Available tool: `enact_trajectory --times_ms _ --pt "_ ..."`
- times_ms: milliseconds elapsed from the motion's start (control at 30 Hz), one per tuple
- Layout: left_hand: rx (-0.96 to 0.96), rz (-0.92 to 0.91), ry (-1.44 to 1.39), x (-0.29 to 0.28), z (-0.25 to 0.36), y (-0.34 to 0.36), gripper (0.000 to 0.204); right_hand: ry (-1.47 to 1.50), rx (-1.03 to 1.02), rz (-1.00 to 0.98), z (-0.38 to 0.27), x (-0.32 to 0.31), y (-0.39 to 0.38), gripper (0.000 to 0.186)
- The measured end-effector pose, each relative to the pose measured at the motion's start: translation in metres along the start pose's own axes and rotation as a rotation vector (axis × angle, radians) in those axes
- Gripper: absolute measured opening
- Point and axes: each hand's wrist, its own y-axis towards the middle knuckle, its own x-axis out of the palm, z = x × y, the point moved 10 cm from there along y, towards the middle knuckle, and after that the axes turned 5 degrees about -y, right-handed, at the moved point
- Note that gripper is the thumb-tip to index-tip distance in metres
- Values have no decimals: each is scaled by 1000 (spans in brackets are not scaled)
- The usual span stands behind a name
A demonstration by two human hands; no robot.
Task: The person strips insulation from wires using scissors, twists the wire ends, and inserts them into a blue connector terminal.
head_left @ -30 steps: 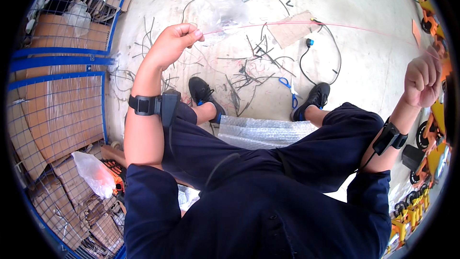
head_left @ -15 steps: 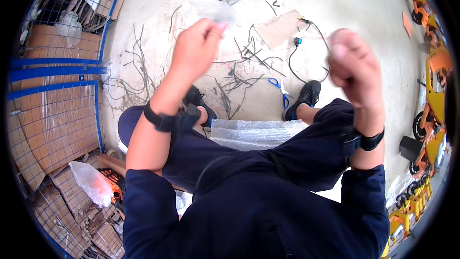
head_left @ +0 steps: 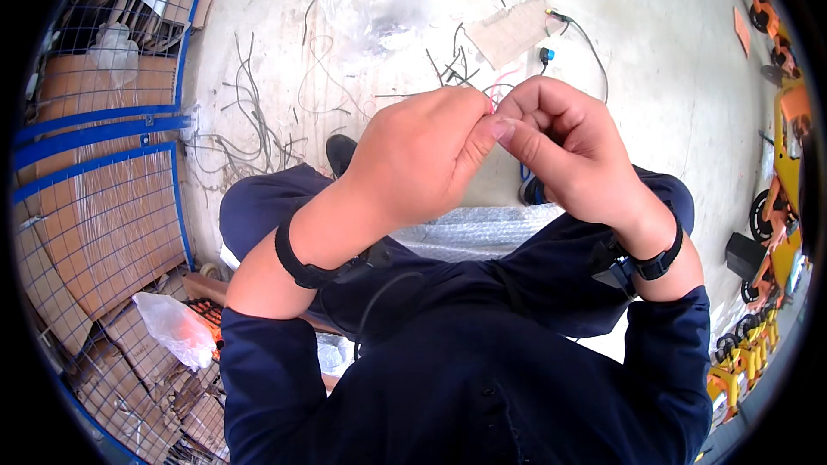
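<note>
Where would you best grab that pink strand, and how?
I'd probably pinch the pink strand lightly on its loose curve, coming from the far side: it looks thin and bare there, while the left hand and right hand crowd its nearer part.

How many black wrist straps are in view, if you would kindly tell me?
2: the left strap sits behind the left hand, and the right strap behind the right hand. I see no others, though some could be hidden.

left hand, right hand pinch pink strand
</note>
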Motion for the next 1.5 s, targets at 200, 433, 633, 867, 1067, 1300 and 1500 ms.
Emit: enact_trajectory --times_ms 200,433,633,867,1067,1300,1500 --pt "34 -89 153 5 -6 -1 17 -365 -156 70 -8 4 4 12" --pt "-28 -116 -138 -6 -5 0 22 150 25 -156 -9 16 0 10" --pt "-347 -121 -889 9 -9 -12 29 709 25 -415 -7 34 -7 13" --pt "-421 -101 -1293 20 0 -12 33 959 -50 -602 -15 45 -10 15" --pt "-514 -131 -1501 25 5 -12 37 1018 -66 -647 -19 47 -12 16" --pt "-214 8 -614 -3 -11 -5 31 392 -141 -245 -25 17 -7 16" --pt "53 -90 -243 -1 3 -2 23 -40 -225 -85 -23 3 -8 12"
